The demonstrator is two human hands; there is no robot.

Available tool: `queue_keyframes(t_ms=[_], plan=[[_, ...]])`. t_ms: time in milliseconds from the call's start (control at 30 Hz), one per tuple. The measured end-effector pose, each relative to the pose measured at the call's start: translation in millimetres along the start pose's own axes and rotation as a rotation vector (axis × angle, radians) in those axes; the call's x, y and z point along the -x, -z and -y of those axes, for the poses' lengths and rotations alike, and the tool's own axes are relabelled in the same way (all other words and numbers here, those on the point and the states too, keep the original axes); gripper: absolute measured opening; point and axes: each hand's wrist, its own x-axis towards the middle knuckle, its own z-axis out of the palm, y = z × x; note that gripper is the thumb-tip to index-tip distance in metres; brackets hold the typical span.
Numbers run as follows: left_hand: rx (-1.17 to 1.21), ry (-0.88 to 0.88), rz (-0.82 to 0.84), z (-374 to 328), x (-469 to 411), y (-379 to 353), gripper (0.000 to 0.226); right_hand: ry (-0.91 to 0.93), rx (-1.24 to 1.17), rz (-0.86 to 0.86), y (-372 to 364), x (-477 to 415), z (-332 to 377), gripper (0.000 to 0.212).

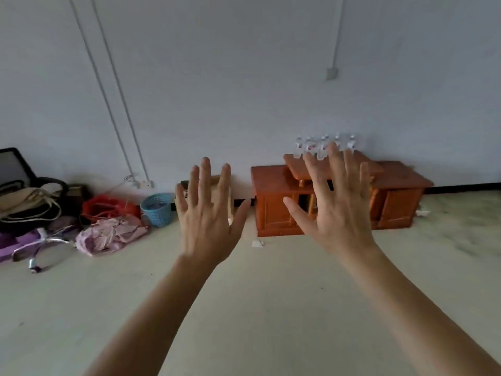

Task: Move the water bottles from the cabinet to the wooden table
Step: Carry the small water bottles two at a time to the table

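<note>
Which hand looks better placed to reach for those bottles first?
The right hand, probably: it is open and lines up with the water bottles on the cabinet. The left hand, also open, is raised off to their left.

My right hand [339, 213] blocks the middle of the cabinet [273, 207] and the bottoms of the water bottles [322, 147] behind its fingertips. They're blurred: no firm count, labels unreadable. Tan object [215, 183] behind my left hand [206, 215] is mostly covered, can't ID. Bag pile [27, 202] far left of it runs off frame.
</note>
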Motion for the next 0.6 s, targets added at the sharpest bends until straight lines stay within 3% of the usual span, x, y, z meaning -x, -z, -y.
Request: queue_keyframes(t_ms=[333, 600], plan=[[0.149, -0.237, 0.110, -96, -157, -192, 0.072, -0.217, 0.237, 0.024, -88, -23, -182, 0.081], [0.110, -0.270, 0.103, -167, -305, -341, 0.072, -0.289, 0.251, 0.078, -211, -98, -337, 0.085]])
